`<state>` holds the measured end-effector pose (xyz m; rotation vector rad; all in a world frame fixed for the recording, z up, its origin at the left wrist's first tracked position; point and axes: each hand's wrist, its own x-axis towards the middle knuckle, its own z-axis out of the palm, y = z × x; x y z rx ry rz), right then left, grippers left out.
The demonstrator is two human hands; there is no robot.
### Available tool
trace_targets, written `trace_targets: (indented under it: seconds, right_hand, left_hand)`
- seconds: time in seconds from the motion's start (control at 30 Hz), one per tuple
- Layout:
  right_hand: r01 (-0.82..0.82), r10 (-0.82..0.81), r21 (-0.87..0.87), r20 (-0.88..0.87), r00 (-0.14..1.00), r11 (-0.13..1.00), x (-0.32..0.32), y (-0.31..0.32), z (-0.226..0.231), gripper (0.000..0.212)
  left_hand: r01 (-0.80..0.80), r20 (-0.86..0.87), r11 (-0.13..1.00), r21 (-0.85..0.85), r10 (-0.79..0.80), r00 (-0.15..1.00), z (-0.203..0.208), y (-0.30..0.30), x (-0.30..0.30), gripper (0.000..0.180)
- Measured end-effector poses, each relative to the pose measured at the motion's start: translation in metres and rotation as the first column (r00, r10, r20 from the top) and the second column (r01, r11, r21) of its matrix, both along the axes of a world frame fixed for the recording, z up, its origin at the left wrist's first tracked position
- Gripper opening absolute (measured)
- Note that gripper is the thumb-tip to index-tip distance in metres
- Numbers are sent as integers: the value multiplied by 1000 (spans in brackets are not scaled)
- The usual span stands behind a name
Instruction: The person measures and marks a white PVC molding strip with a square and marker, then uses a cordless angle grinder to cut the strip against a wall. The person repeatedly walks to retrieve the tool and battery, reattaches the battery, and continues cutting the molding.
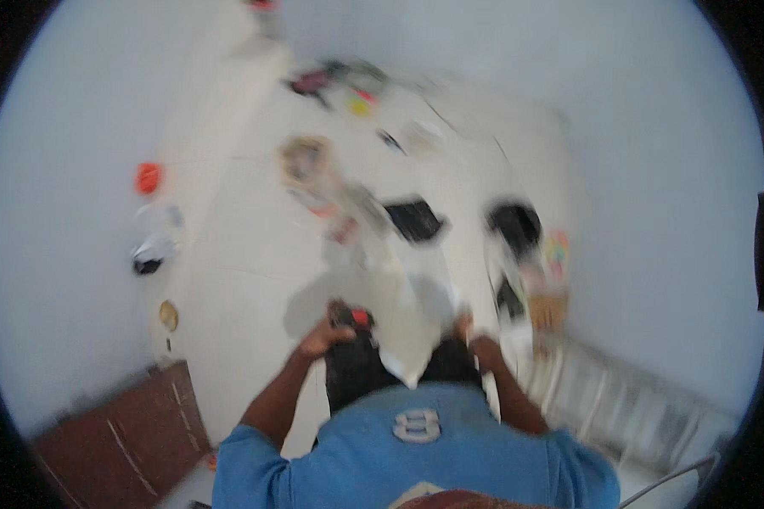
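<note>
My left hand (321, 338) is closed round a small black-and-red object (354, 317) in front of my left thigh. Motion blur hides what kind of object it is. Beside my right thigh hangs my right hand (484, 348), its fingers too smeared to make out. Farther ahead on the pale floor (238, 220) lie a flat black object (414, 220) and, to its left, a round tan container (306, 161) with something inside.
Pale blue walls rise on both sides. Brown panels (127, 441) stand low at the left, a whitish slatted frame (628, 394) at the right. A black bundle (515, 225), a cardboard-brown box (548, 312) and an orange item (148, 178) line the walls.
</note>
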<state>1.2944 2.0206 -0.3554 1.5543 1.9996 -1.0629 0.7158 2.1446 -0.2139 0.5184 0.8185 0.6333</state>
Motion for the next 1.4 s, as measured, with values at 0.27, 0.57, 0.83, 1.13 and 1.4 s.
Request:
trace_targets:
  seconds: [0.27,0.57,0.83,1.13,1.4]
  right_hand:
    - [950,-936,-210,-316,157,231,92,165,17,31]
    - [779,-767,142,-141,626,611,303,343,-279,50]
    - [848,-916,-466,-396,55,253,413,496,-339,60]
    - [827,-977,-560,-202,-68,59,410,480,-327,77]
    - [199,-245,149,424,872,969,492,418,-429,39]
  left_hand:
    - [266,-18,955,-130,-270,963,-2,124,255,106]
    - [355,-34,890,-286,-379,925,-144,126,477,141]
    - [296,-429,948,115,-222,876,-452,325,657,130]
    - [440,-358,896,70,-389,849,-474,322,739,76]
    - [449,-437,821,353,-280,855,-436,255,800,116]
